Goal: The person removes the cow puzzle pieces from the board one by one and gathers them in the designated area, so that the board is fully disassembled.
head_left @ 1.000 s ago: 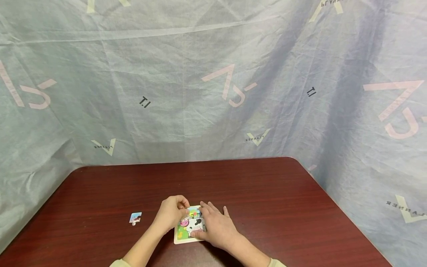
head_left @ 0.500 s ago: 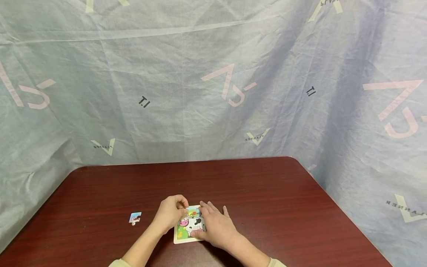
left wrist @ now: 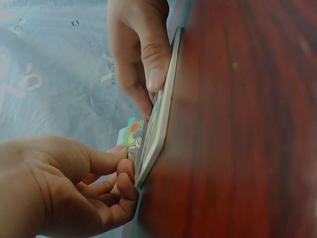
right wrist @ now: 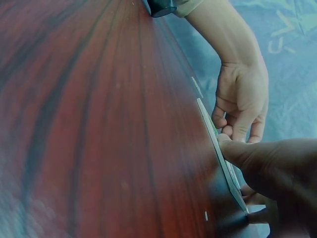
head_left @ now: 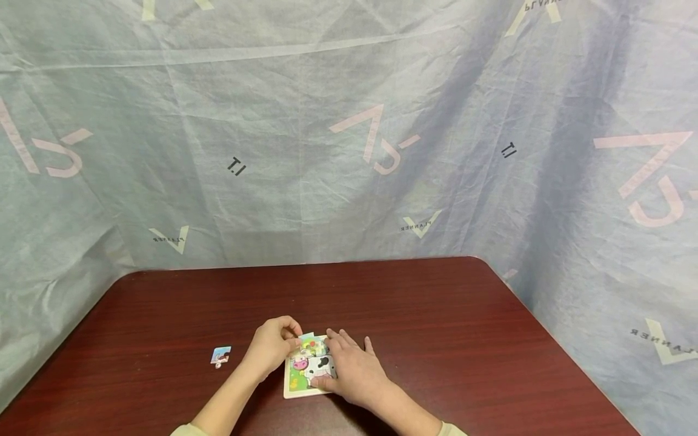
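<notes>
while the left hand [head_left: 274, 345] pinches a puzzle piece [left wrist: 132, 133] raised at the far left corner of the cow puzzle [head_left: 312, 369], the right hand [head_left: 355, 369] rests unclenched on its right side; a second piece [head_left: 220, 355] lies leftward on the table [head_left: 436, 321]

tbl [head_left: 436, 315]: dk red, grain | puzzle [head_left: 312, 370]: blk/wht cow pic, grn | cloth [head_left: 272, 109]: gry, pink/yel print

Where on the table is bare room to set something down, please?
The table is bare to the right of the right hand, and from the puzzle board to the table's far edge. A smaller gap lies between the loose piece and the left hand. Crowded: the board, under both hands.
</notes>
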The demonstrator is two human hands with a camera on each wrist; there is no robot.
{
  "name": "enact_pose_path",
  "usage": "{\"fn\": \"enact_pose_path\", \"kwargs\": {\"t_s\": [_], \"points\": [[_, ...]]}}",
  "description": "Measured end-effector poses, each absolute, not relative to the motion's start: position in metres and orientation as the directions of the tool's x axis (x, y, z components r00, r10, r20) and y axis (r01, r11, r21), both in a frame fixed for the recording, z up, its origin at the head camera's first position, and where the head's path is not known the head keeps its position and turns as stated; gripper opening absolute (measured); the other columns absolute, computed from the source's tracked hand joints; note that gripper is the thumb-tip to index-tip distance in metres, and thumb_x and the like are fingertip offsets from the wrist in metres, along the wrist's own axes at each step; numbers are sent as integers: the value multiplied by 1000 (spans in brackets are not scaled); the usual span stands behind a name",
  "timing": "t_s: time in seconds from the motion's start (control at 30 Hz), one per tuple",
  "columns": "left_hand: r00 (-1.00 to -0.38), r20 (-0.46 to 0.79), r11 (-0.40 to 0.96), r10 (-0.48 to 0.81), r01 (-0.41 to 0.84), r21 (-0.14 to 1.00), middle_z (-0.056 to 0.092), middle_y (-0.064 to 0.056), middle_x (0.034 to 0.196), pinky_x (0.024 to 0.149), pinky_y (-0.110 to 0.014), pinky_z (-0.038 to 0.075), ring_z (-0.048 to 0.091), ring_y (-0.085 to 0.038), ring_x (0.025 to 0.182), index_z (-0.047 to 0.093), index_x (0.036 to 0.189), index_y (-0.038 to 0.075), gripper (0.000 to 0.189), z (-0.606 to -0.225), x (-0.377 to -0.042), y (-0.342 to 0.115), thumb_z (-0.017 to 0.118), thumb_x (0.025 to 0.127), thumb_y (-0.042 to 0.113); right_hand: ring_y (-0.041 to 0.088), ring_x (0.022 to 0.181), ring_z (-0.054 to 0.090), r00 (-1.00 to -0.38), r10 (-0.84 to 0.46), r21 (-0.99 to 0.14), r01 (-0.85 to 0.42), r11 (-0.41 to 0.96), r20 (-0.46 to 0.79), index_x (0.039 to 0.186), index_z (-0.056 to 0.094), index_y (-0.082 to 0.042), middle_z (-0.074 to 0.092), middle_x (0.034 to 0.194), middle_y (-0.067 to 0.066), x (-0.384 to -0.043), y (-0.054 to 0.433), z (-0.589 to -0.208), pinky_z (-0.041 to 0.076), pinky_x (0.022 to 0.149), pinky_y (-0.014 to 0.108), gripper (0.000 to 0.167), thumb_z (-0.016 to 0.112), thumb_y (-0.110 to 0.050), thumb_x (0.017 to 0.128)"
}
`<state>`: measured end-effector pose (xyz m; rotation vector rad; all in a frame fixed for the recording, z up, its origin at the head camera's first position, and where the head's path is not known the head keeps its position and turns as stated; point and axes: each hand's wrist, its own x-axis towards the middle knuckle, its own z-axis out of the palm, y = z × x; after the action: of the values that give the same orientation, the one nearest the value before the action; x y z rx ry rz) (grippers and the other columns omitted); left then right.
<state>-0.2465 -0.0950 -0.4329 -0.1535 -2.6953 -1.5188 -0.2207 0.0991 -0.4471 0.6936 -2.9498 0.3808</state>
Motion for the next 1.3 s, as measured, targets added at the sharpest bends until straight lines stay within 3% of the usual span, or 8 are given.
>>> {"fn": "enact_pose_path", "kwargs": {"t_s": [0.4,1.3], "points": [[-998,62,571,32,69,818,59,-1,75,62,-34,42,51,-19,70,67,90,7,8,-434,-245,-126,74,91,5,26,141,44,-895,-425,-230,-445,865,133,138,57,-9,49,152,4,-219,99,-445,35,104,67,74,75,-57,84],[-1000,5,654,6,8,757,62,-2,79,63,-34,44,54,-19,73,71,93,4,6,-429,-236,-186,75,89,4,27,141,43,-890,-435,-233,-456,859,138,138,57,-9,48,152,4,-219,100,-444,35,104,67,74,75,-57,85]]}}
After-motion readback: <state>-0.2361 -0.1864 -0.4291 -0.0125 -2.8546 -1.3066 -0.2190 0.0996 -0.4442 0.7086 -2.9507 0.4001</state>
